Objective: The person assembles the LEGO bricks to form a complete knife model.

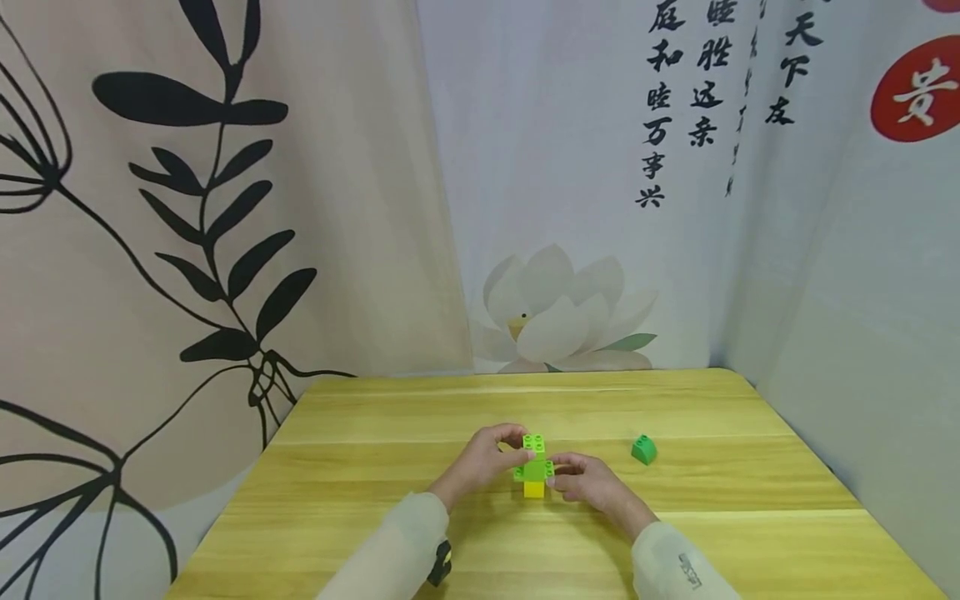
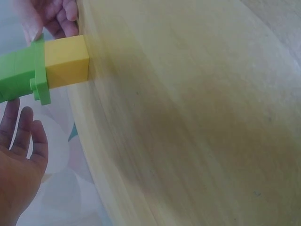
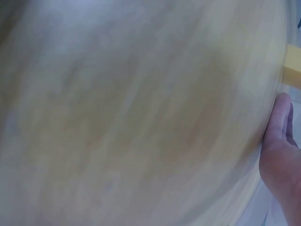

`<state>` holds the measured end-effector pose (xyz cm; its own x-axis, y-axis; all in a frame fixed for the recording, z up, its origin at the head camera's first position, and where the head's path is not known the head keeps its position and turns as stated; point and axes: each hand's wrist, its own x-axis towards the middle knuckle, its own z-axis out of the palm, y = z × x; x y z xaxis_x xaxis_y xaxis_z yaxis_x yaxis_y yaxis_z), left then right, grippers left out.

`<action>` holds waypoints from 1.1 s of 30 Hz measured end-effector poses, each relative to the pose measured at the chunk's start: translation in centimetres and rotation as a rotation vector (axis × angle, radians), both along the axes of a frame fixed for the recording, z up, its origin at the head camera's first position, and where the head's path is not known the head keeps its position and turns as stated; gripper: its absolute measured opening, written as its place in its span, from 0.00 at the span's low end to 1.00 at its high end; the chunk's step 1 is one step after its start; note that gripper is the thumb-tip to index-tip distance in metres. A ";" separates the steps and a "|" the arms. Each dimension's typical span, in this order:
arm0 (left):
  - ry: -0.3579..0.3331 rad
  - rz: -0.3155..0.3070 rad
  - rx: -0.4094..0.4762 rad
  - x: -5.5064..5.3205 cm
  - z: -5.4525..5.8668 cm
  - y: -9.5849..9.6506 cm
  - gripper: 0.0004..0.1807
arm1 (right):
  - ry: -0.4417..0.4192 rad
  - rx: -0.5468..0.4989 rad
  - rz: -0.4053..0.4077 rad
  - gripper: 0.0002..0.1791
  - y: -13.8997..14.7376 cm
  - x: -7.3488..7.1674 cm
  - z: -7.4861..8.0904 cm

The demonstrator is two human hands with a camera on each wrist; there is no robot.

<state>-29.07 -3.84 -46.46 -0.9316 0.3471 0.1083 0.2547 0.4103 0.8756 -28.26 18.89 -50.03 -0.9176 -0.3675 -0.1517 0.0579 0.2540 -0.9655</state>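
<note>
A small tower of toy building bricks stands upright on the table, between both hands. Its bottom is a yellow brick [image 1: 533, 490], beneath a wider green brick [image 1: 535, 472] with studs showing at both ends. Above rises a narrower light green brick [image 1: 533, 442]. My left hand [image 1: 486, 458] grips the upper part from the left, thumb across its front. From the right, my right hand [image 1: 596, 486] pinches the wide green brick's end. In the left wrist view, the right hand's thumb [image 2: 32, 29] meets that brick's edge. The right wrist view catches only the yellow brick's [image 3: 294, 66] corner.
A loose dark green brick [image 1: 643, 450] with a sloped side lies to the right, beyond the right hand. Beside the left sleeve is a black object [image 1: 440, 564] with a yellow patch. Printed curtains [image 1: 375, 208] hang behind the wooden table [image 1: 375, 417].
</note>
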 end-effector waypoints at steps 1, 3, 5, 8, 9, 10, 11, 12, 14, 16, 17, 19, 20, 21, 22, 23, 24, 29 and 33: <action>0.000 0.002 0.004 0.1 0.0 0.0 0.13 | 0.001 0.002 -0.001 0.28 0.0 0.0 0.0; -0.002 0.009 0.015 0.2 -0.1 0.0 0.13 | 0.003 0.006 0.000 0.28 -0.1 0.1 0.1; -0.002 0.012 0.028 0.3 -0.2 0.2 0.12 | 0.004 0.010 0.002 0.28 0.0 0.1 0.1; -0.005 0.018 0.039 0.3 -0.5 0.3 0.13 | 0.005 0.015 0.005 0.28 0.1 0.2 0.0; -0.011 0.021 0.043 0.3 -0.5 0.3 0.13 | 0.005 0.016 0.005 0.28 0.1 0.2 0.0; -0.012 0.024 0.046 0.3 -0.6 0.3 0.13 | 0.003 0.016 0.005 0.28 0.1 0.2 0.0; -0.011 0.026 0.050 0.3 -0.7 0.3 0.14 | 0.003 0.015 0.005 0.28 0.1 0.2 -0.1; -0.013 0.029 0.055 0.3 -0.7 0.3 0.14 | 0.001 0.014 0.006 0.29 0.1 0.1 -0.1; -0.020 0.035 0.069 0.3 -0.7 0.3 0.14 | 0.000 0.013 0.006 0.29 0.1 0.1 -0.1; -0.021 0.043 0.073 0.3 -0.6 0.3 0.14 | -0.001 0.008 0.008 0.29 0.1 0.0 -0.1; -0.025 0.046 0.075 0.3 -0.6 0.3 0.14 | -0.001 0.007 0.009 0.29 0.1 -0.1 -0.2; -0.031 0.049 0.082 0.2 -0.5 0.4 0.14 | -0.001 0.005 0.009 0.29 0.1 -0.2 -0.2; -0.032 0.048 0.083 0.2 -0.5 0.4 0.14 | 0.000 0.004 0.011 0.28 0.1 -0.2 -0.2; -0.035 0.045 0.088 0.2 -0.5 0.4 0.14 | 0.001 0.002 0.012 0.28 0.1 -0.2 -0.2; -0.036 0.040 0.094 0.2 -0.5 0.4 0.14 | 0.002 0.001 0.013 0.28 0.1 -0.2 -0.2; -0.038 0.034 0.099 0.1 -0.5 0.4 0.14 | 0.002 0.000 0.013 0.28 0.1 -0.2 -0.2; -0.037 0.026 0.103 0.1 -0.6 0.4 0.14 | 0.003 0.000 0.014 0.28 0.1 -0.2 -0.3; -0.032 0.009 0.088 0.1 -0.6 0.4 0.12 | 0.002 -0.004 0.010 0.28 0.1 -0.3 -0.3; -0.025 0.006 0.066 0.2 -0.4 0.4 0.11 | 0.000 -0.004 0.004 0.28 0.1 -0.2 -0.2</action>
<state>-28.92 -3.39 -46.86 -0.9362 0.3346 0.1077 0.2304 0.3527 0.9069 -28.50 18.97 -50.27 -0.9163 -0.3713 -0.1503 0.0570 0.2506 -0.9664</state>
